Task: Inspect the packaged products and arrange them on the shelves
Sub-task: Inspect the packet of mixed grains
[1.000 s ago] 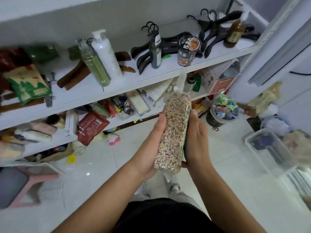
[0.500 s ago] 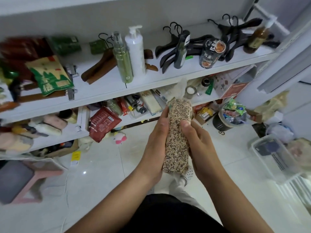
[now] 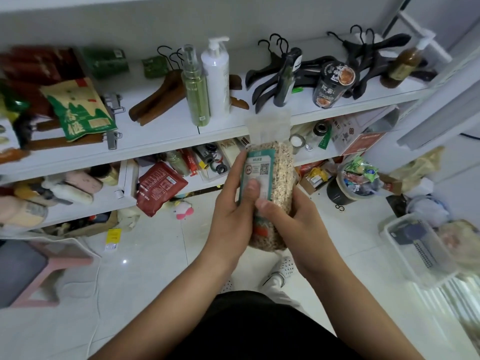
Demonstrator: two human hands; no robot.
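Partly left hand (image 3: 231,216) covers grain pack (image 3: 281,175) label (image 3: 259,166)

- Grain pack (image 3: 283,178): a teal label (image 3: 259,170) with a square scan code; its small print is too fine to read.
- Green and yellow bag (image 3: 78,110): two large white Chinese characters.
- Black cup (image 3: 333,84): Chinese characters, blurred.
- Red pouch (image 3: 158,188): white print, unreadable.

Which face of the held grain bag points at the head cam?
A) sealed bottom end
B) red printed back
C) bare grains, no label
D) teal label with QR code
D: the grain bag, gripped by the left hand and the right hand, shows its teal label with a QR code toward the camera.
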